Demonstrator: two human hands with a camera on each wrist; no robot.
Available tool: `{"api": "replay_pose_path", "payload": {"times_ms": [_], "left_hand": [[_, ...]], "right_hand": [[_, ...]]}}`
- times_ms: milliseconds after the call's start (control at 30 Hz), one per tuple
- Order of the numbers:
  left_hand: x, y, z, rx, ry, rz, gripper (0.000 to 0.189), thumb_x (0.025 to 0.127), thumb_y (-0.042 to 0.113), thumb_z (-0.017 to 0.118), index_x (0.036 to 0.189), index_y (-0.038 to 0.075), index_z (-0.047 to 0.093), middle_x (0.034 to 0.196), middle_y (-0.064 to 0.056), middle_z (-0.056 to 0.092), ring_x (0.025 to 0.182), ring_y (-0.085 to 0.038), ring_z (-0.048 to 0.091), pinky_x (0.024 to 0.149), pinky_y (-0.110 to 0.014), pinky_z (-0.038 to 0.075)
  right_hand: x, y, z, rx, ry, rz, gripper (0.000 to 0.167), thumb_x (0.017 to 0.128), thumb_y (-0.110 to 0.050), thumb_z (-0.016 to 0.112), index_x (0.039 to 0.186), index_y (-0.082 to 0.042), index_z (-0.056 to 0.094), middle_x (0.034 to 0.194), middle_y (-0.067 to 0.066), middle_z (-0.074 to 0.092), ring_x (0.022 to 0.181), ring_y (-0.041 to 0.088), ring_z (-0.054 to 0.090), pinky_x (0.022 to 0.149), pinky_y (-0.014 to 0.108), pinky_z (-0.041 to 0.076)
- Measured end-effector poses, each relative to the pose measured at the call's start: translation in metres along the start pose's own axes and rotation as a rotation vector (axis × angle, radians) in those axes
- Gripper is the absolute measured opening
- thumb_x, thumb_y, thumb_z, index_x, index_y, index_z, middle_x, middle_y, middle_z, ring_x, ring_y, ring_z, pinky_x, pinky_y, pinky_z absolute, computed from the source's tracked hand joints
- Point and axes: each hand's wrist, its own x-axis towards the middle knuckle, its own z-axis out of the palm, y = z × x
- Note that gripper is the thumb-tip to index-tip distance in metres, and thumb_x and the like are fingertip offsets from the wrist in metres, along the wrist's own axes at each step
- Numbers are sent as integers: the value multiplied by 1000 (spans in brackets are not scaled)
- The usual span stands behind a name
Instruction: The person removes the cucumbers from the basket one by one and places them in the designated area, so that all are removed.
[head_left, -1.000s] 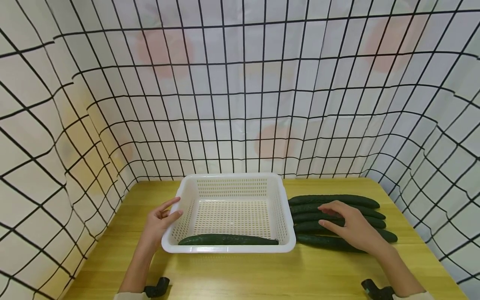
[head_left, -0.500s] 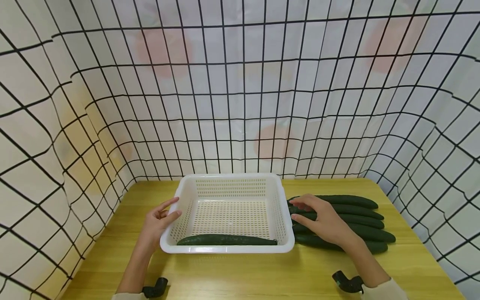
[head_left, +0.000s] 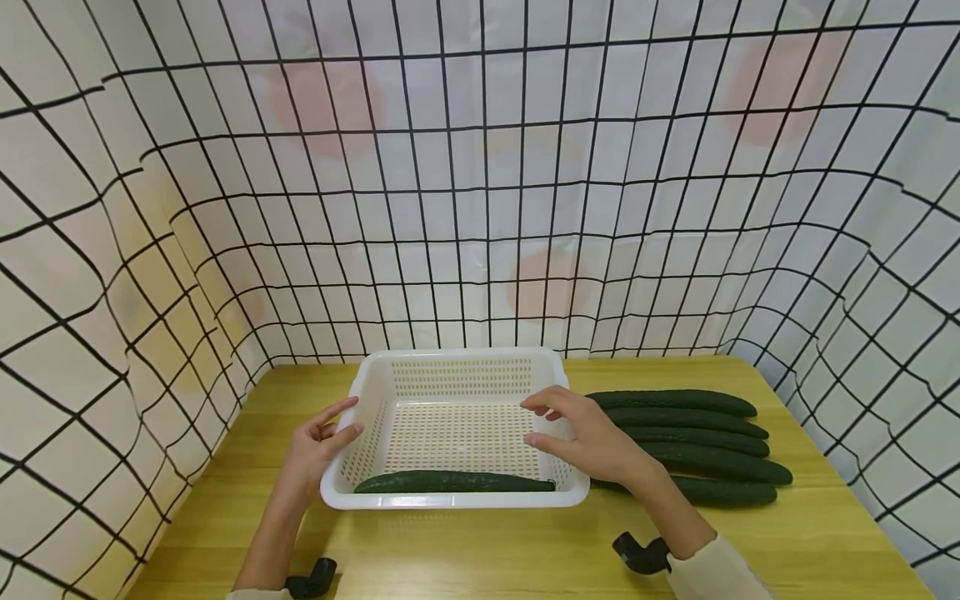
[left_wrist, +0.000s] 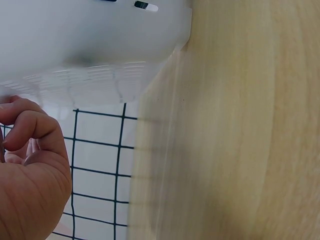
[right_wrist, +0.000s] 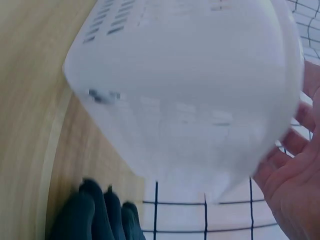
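A white plastic basket (head_left: 465, 357) with slotted walls stands mid-table; its side walls also show in both wrist views. Along its near inner side lies one dark green cucumber (head_left: 454, 481). My left hand (head_left: 318, 435) holds the basket's left rim with thumb and index finger, the other fingers curled. Over the basket's right rim reaches my right hand (head_left: 588, 433), thumb and fingers apart and nothing between them. Several more cucumbers (head_left: 705, 457) lie side by side to the right of the basket, their left ends partly hidden behind my right hand and forearm.
The yellow wooden table (head_left: 480, 546) reaches back to a white wall (head_left: 465, 208) with a black grid, which also rises on the left and right. A black curved piece sits at each wrist.
My right hand has moved left from above the cucumber row to over the basket's right side, still empty. My left hand stays at the left rim.
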Motion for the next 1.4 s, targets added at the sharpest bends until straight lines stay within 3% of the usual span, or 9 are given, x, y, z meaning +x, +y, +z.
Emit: {"api": "replay_pose_path", "payload": {"times_ms": [400, 600, 700, 900, 1200, 1400], "left_hand": [[0, 1, 0, -10, 1, 7, 62, 93, 25, 79, 150, 18, 55, 84, -1, 69, 84, -20, 74, 73, -38, 64], [0, 2, -1, -14, 1, 3, 61, 94, 23, 77, 151, 18, 55, 83, 0, 68, 81, -18, 73, 71, -37, 63], [1, 2, -1, -14, 2, -3, 61, 94, 23, 77, 150, 18, 55, 83, 1, 67, 80, -18, 73, 71, -36, 63], [1, 3, 1, -13, -4, 0, 61, 94, 23, 78, 150, 16, 55, 83, 1, 68, 81, -18, 73, 71, -36, 63], [0, 5, 0, -17, -10, 4, 62, 94, 24, 78, 151, 18, 54, 91, 0, 72, 86, -20, 75, 73, -39, 64], [-1, 4, 0, -22, -8, -1, 63, 94, 23, 78, 151, 17, 54, 88, 0, 71, 85, -19, 75, 72, -38, 64]], "right_hand": [[21, -13, 27, 51, -158, 41, 51, 99, -39, 70, 141, -14, 58, 137, 1, 61, 119, 31, 61, 98, 49, 54], [31, -16, 39, 24, -238, 62, 54, 97, -39, 72, 142, -13, 58, 137, 3, 62, 119, 28, 61, 96, 42, 54], [36, -15, 47, -10, -300, 60, 57, 98, -43, 70, 143, -11, 57, 139, 7, 62, 120, 28, 61, 96, 43, 53], [39, -16, 56, -96, -438, 98, 58, 97, -46, 71, 144, -15, 58, 138, 3, 62, 119, 22, 62, 96, 39, 54], [42, -19, 61, -177, -533, 63, 48, 95, -33, 76, 137, -14, 64, 129, 2, 67, 108, 17, 65, 91, 29, 55], [43, -16, 65, -260, -609, 37, 38, 96, -29, 75, 131, -16, 67, 114, -3, 71, 102, 10, 65, 89, 26, 55]]}}
